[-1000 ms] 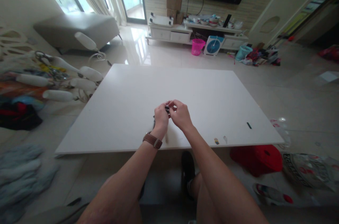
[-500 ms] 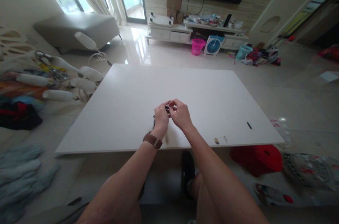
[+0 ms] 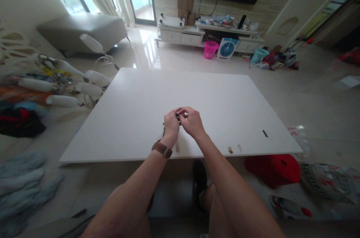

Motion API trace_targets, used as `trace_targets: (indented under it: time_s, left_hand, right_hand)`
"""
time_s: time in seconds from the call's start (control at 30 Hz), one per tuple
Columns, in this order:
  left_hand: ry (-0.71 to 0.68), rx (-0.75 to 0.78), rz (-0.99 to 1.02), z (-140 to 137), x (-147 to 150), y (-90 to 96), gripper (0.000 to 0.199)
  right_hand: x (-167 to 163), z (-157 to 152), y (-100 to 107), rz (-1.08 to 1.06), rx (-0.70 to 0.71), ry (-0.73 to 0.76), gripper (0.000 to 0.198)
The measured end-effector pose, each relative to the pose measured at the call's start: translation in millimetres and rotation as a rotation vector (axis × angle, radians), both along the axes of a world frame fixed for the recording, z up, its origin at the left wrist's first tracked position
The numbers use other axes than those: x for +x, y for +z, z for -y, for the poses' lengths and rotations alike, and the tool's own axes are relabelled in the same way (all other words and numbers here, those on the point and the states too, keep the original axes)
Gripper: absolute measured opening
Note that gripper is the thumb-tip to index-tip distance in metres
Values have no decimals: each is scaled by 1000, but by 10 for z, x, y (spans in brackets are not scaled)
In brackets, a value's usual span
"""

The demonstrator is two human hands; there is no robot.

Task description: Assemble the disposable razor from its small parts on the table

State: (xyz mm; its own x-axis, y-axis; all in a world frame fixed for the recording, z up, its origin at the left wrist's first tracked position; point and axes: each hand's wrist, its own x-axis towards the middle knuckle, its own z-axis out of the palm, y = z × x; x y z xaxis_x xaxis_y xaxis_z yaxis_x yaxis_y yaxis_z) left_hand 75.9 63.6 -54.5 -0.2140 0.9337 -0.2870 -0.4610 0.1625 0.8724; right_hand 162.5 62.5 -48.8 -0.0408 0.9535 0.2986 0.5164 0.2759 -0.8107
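Observation:
Over the near middle of the white table (image 3: 146,95), my two hands meet around a small dark object (image 3: 177,115). My left hand (image 3: 171,122) is closed on it, with a brown-strapped watch on that wrist. A thin dark strip, perhaps part of the same object, hangs by the left edge of the left hand. The fingertips of my right hand (image 3: 192,121) pinch at the dark piece. Fingers cover most of it, so its kind cannot be made out. Below the hands, a thin light-coloured stick-like item (image 3: 177,147) lies on the table.
Toward the table's right lie a dark green strip (image 3: 264,133), a small yellow-and-dark piece (image 3: 230,150) and a small clear item (image 3: 239,148). A red stool-like object (image 3: 275,170) stands below the right edge. A lamp with white shades (image 3: 92,78) is close to the left edge.
Both hands stay in the same place around the dark object. The right fingers have shifted very slightly; the rest of the scene looks the same.

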Motion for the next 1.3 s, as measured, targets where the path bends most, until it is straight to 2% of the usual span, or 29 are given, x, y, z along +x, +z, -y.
trace_targets:
  time_s: [0.33,0.67,1.3]
  left_hand:
    - [-27,9,-14,5,-15,-20,27]
    - [-71,43,-96,17,17,-7,27]
    - [-178,95,-376,33,-77,44,30]
  right_hand:
    - [13,-3,12,-23,4,25,24]
    - [39,-21,0,-46,-23,-13,23]
    - [53,-35,55,-97,-126,-83,16]
